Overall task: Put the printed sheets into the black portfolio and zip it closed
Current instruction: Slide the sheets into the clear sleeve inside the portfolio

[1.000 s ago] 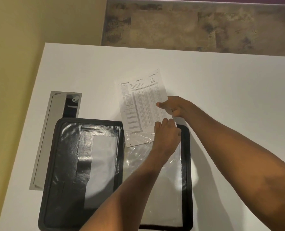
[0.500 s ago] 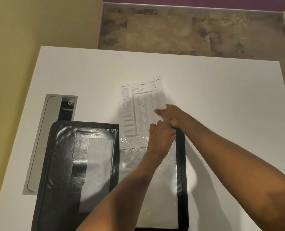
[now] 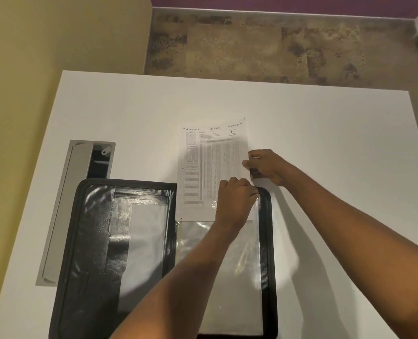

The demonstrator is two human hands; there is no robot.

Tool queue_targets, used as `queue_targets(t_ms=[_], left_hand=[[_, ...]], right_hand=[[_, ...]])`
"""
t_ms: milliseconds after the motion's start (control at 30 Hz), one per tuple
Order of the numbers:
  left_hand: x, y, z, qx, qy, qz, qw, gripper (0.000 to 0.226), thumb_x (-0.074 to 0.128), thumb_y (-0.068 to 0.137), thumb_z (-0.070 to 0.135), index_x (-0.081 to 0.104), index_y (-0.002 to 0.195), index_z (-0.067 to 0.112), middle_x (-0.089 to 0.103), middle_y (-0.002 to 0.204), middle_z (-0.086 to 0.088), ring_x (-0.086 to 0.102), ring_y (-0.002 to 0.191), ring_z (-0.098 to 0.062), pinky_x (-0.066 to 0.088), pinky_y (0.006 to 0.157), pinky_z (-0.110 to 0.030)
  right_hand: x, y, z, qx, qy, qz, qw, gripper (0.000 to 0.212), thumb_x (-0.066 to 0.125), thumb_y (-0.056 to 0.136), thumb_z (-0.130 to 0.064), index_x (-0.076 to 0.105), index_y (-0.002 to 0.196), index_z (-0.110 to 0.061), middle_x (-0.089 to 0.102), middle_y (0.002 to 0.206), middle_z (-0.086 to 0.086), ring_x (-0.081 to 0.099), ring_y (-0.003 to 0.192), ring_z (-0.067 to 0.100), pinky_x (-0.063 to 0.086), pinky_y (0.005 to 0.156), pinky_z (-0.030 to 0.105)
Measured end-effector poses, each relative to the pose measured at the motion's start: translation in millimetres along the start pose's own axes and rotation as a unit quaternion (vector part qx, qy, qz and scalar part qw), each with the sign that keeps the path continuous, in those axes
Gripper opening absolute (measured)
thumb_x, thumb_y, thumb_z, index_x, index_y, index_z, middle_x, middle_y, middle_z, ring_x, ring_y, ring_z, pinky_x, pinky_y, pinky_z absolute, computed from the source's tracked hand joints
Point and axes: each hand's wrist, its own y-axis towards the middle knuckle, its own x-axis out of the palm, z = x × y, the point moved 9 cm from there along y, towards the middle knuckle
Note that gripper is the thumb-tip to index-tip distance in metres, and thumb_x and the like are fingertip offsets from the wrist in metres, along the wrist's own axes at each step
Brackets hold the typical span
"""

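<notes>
printed sheet [image 3: 212, 165] half in sleeve [image 3: 217, 265] between hands, right hand [image 3: 267, 166] and left hand [image 3: 237, 199] each pinching it; black portfolio [image 3: 93, 241] open, unzipped.

Flat white rectangular table [image 3: 325, 133], matte top, set against a yellow wall on its left. Open black zip-around portfolio [image 3: 90, 231] lies flat at the near-left, glossy inner lining up, clear plastic sleeve on its right half. White printed sheet [image 3: 210, 162] with dense grid tables lies partly on the tabletop, lower end overlapping the portfolio's top right edge. Grey rectangular cable hatch [image 3: 80, 182] is recessed into the top just left of the portfolio, lid tilted open.
</notes>
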Motion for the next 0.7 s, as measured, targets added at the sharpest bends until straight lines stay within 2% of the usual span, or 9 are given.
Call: queue_targets(t_ms=[67, 167, 267, 367, 500, 567, 633, 700], left_hand=[[1.4, 2.8, -0.2, -0.005, 0.009, -0.004, 1.0, 0.028, 0.054, 0.105, 0.026, 0.082, 0.103, 0.023, 0.075, 0.1, 0.002, 0.058, 0.093, -0.021, 0.038, 0.087, -0.04], [4.3, 5.2, -0.4, -0.006, 0.022, -0.018, 1.0, 0.028, 0.053, 0.105, 0.027, 0.081, 0.104, 0.024, 0.074, 0.107, 0.004, 0.057, 0.096, -0.022, 0.037, 0.088, -0.039], [6.3, 6.2, -0.7, -0.003, -0.006, -0.039, 0.999, 0.026, 0.055, 0.103, 0.025, 0.081, 0.103, 0.025, 0.073, 0.114, 0.004, 0.057, 0.099, -0.023, 0.037, 0.089, -0.041], [5.2, 9.7, 1.5, 0.001, 0.01, -0.047, 0.999, 0.026, 0.056, 0.103, 0.028, 0.082, 0.105, 0.026, 0.074, 0.108, 0.004, 0.06, 0.098, -0.021, 0.036, 0.086, -0.037], [4.6, 15.2, 1.8, 0.007, 0.025, -0.06, 0.998, 0.027, 0.055, 0.105, 0.029, 0.082, 0.107, 0.027, 0.074, 0.102, 0.003, 0.061, 0.096, -0.019, 0.036, 0.083, -0.033], [4.2, 16.7, 1.9, 0.013, 0.022, -0.061, 0.998, 0.027, 0.055, 0.105, 0.03, 0.082, 0.11, 0.026, 0.075, 0.104, 0.002, 0.062, 0.097, -0.019, 0.038, 0.086, -0.031], [3.2, 16.7, 1.8, 0.014, 0.022, -0.057, 0.998, 0.026, 0.057, 0.104, 0.031, 0.082, 0.11, 0.025, 0.076, 0.105, 0.003, 0.062, 0.097, -0.019, 0.034, 0.084, -0.03], [3.1, 16.3, 1.5, 0.017, 0.021, -0.059, 0.998, 0.025, 0.059, 0.103, 0.031, 0.082, 0.106, 0.024, 0.076, 0.105, 0.003, 0.063, 0.097, -0.021, 0.035, 0.084, -0.033]], right_hand=[[0.6, -3.8, 8.1, 0.007, 0.01, -0.014, 1.0, 0.029, 0.074, 0.094, -0.01, 0.055, 0.073, -0.006, 0.055, 0.071, 0.01, 0.054, 0.061, 0.021, 0.059, 0.064, 0.03], [4.1, -9.3, 26.5, 0.02, -0.011, -0.043, 0.999, 0.039, 0.074, 0.092, -0.005, 0.05, 0.061, -0.011, 0.05, 0.06, 0.003, 0.049, 0.055, 0.015, 0.053, 0.061, 0.024], [2.3, -11.6, 33.1, 0.034, -0.064, -0.061, 0.996, 0.038, 0.075, 0.089, -0.006, 0.056, 0.057, -0.013, 0.055, 0.055, -0.001, 0.052, 0.054, 0.012, 0.051, 0.056, 0.018], [-4.9, -4.9, 21.6, 0.03, -0.04, -0.031, 0.998, 0.031, 0.076, 0.093, -0.012, 0.061, 0.066, -0.01, 0.063, 0.06, 0.004, 0.058, 0.054, 0.015, 0.058, 0.067, 0.028], [-9.1, 1.3, 3.4, 0.016, 0.038, 0.024, 0.999, 0.021, 0.07, 0.094, 0.0, 0.062, 0.076, -0.007, 0.067, 0.071, 0.009, 0.064, 0.052, 0.016, 0.063, 0.071, 0.037], [-6.8, -0.4, 1.0, 0.017, 0.044, 0.022, 0.999, 0.019, 0.069, 0.094, 0.003, 0.062, 0.079, -0.007, 0.07, 0.081, 0.013, 0.065, 0.06, 0.021, 0.063, 0.073, 0.038], [-4.2, -3.3, 2.4, 0.013, 0.036, 0.004, 0.999, 0.017, 0.069, 0.093, 0.004, 0.062, 0.081, -0.006, 0.072, 0.092, 0.018, 0.066, 0.071, 0.026, 0.064, 0.078, 0.04], [-1.4, -10.5, 5.8, 0.01, 0.012, -0.023, 1.0, 0.011, 0.069, 0.091, 0.005, 0.063, 0.086, -0.003, 0.074, 0.102, 0.023, 0.069, 0.081, 0.029, 0.064, 0.088, 0.043]])
